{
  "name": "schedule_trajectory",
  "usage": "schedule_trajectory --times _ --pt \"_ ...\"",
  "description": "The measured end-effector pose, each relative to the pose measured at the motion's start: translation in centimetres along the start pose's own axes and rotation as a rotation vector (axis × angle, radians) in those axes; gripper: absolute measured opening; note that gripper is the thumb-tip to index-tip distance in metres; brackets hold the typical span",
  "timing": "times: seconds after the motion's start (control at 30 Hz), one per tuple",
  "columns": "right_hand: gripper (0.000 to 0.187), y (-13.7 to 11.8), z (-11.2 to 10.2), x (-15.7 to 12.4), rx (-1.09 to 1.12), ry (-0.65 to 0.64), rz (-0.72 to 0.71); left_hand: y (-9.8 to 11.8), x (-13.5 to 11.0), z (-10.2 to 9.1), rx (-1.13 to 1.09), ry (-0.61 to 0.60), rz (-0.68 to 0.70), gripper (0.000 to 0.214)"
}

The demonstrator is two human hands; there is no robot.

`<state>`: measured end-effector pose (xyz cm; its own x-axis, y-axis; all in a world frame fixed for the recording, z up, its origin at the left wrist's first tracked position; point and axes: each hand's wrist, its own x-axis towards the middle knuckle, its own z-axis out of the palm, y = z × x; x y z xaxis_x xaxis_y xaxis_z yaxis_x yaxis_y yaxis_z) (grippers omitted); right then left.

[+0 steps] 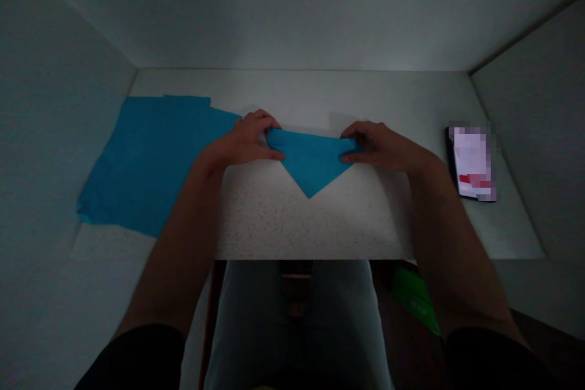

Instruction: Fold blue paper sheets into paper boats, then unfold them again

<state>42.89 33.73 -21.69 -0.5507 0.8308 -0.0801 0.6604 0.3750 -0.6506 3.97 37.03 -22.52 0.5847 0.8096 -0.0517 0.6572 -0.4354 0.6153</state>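
A blue folded sheet [311,161], paper or thin cloth, lies in the middle of the white table with one point toward me and a straight edge at the back. My left hand [251,140] pinches its left corner between thumb and fingers. At the opposite corner, my right hand [375,145] grips the sheet the same way, the thumb in front and the fingers behind. Larger blue sheets [150,158] are spread flat on the left, partly covered by my left forearm.
The speckled white table [315,231] meets a wall behind and walls on both sides. A phone [471,163] with a lit, blurred screen rests at the right. Below the table's front edge are my legs [256,323] and a green object [414,298].
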Motion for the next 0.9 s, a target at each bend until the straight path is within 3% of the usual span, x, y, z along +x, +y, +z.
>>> schedule_trajectory --times 0.2,0.33,0.5,0.63,0.9 --pt "0.027 -0.2 -0.3 0.2 0.010 -0.024 -0.112 0.4 0.4 0.3 -0.113 -0.007 0.058 0.032" --pt "0.025 -0.4 -0.5 0.1 0.074 -0.005 -0.138 0.9 0.3 0.3 -0.225 -0.003 0.035 0.031" --pt "0.028 -0.5 -0.6 -0.2 0.158 0.105 -0.070 0.8 0.1 0.8 -0.472 0.065 0.015 0.028" --pt "0.034 -0.3 -0.4 -0.3 0.235 0.133 0.008 0.5 0.4 1.0 -0.486 0.096 0.005 0.027" --pt "0.025 -0.2 -0.6 -0.1 0.272 0.220 -0.033 1.2 0.1 -0.1 -0.457 0.075 -0.057 0.023"
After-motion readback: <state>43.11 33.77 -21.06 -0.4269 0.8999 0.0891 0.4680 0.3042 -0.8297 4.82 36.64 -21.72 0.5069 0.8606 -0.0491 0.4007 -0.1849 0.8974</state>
